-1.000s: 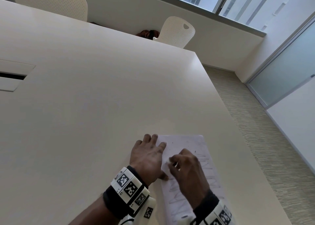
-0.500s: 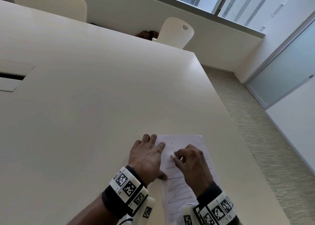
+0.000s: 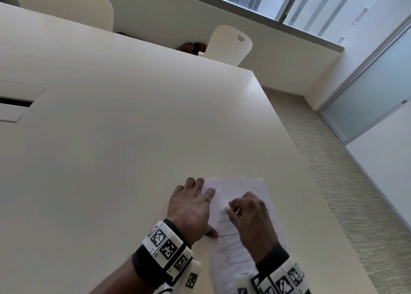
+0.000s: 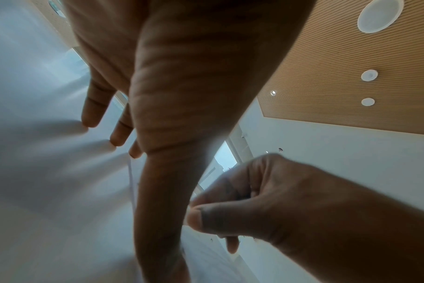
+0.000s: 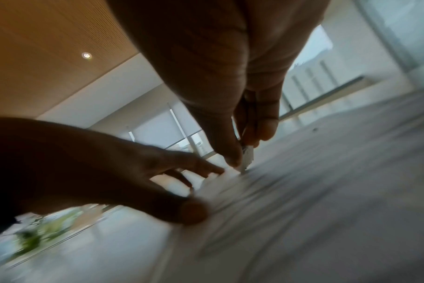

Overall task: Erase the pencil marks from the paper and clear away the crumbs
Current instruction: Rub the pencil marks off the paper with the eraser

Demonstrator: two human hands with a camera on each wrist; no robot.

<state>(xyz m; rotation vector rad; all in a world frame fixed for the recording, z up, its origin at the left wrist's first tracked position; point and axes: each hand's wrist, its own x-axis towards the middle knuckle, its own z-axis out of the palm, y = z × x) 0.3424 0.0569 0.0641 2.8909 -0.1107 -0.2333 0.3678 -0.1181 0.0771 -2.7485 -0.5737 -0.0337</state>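
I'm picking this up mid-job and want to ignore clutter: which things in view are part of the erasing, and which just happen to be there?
In the job:
- paper with pencil marks
- small white eraser, pinched in the right hand
- left hand, flat on the paper's edge
- dark crumbs on the sheet

Just there:
- table
- two white chairs
- brown thing behind the table

Head above; wrists low (both hands)
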